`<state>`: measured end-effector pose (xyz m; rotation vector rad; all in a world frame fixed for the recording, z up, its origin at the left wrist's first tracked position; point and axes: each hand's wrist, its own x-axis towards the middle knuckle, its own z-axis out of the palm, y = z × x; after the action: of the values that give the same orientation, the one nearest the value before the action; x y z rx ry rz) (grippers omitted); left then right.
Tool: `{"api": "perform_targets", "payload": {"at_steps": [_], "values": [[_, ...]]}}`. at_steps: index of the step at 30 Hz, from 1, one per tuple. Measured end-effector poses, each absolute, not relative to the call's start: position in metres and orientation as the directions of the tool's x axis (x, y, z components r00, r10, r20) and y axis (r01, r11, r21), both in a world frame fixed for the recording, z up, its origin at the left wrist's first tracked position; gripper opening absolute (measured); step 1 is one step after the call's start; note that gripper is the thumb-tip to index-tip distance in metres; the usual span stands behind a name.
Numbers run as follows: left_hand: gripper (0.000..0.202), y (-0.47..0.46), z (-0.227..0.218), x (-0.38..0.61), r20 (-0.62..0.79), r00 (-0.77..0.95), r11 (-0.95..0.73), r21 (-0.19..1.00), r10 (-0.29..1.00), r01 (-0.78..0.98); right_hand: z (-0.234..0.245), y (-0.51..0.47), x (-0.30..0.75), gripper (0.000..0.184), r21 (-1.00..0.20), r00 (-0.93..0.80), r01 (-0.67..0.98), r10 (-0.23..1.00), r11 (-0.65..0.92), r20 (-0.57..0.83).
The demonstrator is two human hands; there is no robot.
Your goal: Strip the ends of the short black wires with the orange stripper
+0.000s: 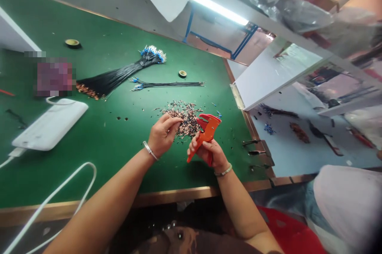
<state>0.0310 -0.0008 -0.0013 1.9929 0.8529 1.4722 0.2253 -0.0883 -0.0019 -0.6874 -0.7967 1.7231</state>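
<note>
My right hand (pixel 212 154) is wrapped round the handles of an orange and red wire stripper (pixel 209 128), its head tilted up. My left hand (pixel 162 136) is closed in a pinch at the near left edge of a pile of copper-coloured and black wire scraps (pixel 186 117); whatever lies between its fingertips is too small to make out. Beyond the pile, a few black wires (pixel 173 84) with blue and silvery ends lie side by side. Farther left rests a thick bundle of black wires (pixel 119 75) with blue connectors at one end and copper-coloured tips at the other.
A white power bank (pixel 50 125) with a white cable (pixel 71 174) lies at left on the green table (pixel 119 166). Tape rolls (pixel 182 74) (pixel 72 43) sit farther back. At right are a white panel (pixel 274 73) and another person's leg (pixel 343 202).
</note>
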Motion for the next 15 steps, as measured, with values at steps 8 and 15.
{"api": "perform_targets", "payload": {"at_steps": [8, 15], "values": [[0.014, -0.005, 0.004, 0.032, 0.557, 0.246, -0.599, 0.788, 0.793, 0.146, -0.012, -0.088, 0.219, 0.041, -0.767, -0.392, -0.550, 0.913, -0.331, -0.112], [0.011, -0.007, -0.004, 0.035, 0.490, 0.276, -0.534, 0.838, 0.827, 0.114, -0.013, -0.090, 0.223, 0.046, -0.776, -0.421, -0.505, 0.893, -0.378, -0.161]]}}
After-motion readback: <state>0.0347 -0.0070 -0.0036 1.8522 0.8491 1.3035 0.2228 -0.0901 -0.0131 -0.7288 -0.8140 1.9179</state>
